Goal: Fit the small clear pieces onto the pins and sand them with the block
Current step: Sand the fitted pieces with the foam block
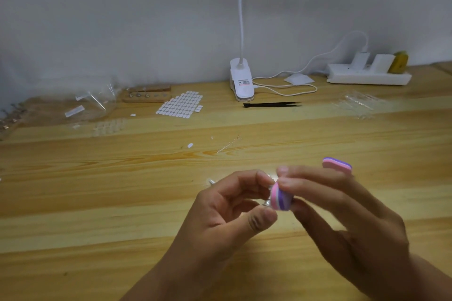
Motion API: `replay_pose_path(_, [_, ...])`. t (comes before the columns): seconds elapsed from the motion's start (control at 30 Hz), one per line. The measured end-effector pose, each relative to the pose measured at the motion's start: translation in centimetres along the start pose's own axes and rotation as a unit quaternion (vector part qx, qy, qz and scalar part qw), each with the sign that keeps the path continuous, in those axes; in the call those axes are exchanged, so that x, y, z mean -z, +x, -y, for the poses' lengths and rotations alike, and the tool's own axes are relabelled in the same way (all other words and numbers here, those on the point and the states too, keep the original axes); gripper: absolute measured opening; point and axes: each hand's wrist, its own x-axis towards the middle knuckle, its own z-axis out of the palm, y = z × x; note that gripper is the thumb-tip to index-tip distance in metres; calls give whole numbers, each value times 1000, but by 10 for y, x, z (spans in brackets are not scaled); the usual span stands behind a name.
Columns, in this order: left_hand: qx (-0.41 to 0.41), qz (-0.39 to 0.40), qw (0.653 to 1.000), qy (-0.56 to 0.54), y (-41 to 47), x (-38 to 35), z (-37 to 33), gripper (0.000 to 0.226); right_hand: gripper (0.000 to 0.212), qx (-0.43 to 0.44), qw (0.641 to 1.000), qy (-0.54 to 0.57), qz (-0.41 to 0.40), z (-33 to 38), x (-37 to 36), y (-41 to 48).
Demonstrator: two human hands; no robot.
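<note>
Sanding is going on over the middle of the table, block against pin.
The left hand (227,212) is pinching a small metal pin (267,202) between its thumb and curled fingers. The right hand (342,208) is gripping the pink-and-purple sanding block (281,197) by one end and pressing it to the pin's tip, over the wooden table (122,190). Fingertips are hiding the tip, so I cannot tell whether a clear piece is sitting on it. A second block (337,165) is lying just beyond the right hand, and loose clear pieces (110,127) are waiting far left, near the wooden pin stand (146,94). Fitting is seemingly done for this pin and rubbing is in hand. The next move is probably calling for short, light strokes with the pin held firm, then parking it on the stand and fetching another piece.
</note>
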Motion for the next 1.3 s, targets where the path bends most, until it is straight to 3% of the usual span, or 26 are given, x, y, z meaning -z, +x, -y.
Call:
replay_pose_path(0.2, [-1, -13, 1000, 7, 0, 2, 0, 26, 33, -35, 999, -1, -1, -10, -1, 0])
replay_pose_path(0.33, [-4, 7, 1000, -13, 0, 1, -1, 25, 34, 13, 1000, -13, 7, -4, -4, -4])
replay_pose_path(0.47, [0, -5, 1000, -2, 0, 3, -2, 25, 31, -32, 999, -19, 5, -14, -1, 0])
replay_pose_path(0.63, [2, 2, 1000, 2, 0, 2, -2, 27, 28, 16, 999, -24, 15, -4, -4, -3])
replay_pose_path(0.8, [7, -5, 1000, -1, 0, 4, -5, 25, 31, -33, 999, -19, 4, -14, -1, 0])
replay_pose_path(0.97, [10, -6, 1000, -2, 0, 2, -5, 25, 31, 10, 999, -32, 32, -11, -3, -4])
replay_pose_path(1.1, [12, -41, 999, 3, -1, 3, -6, 27, 25, -43, 998, -51, 15, -21, -1, 2])
replay_pose_path(1.3, [-6, -110, 992, 53, -4, 0, -5, 32, 28, -19, 998, -28, 61, -9, -7, -6])
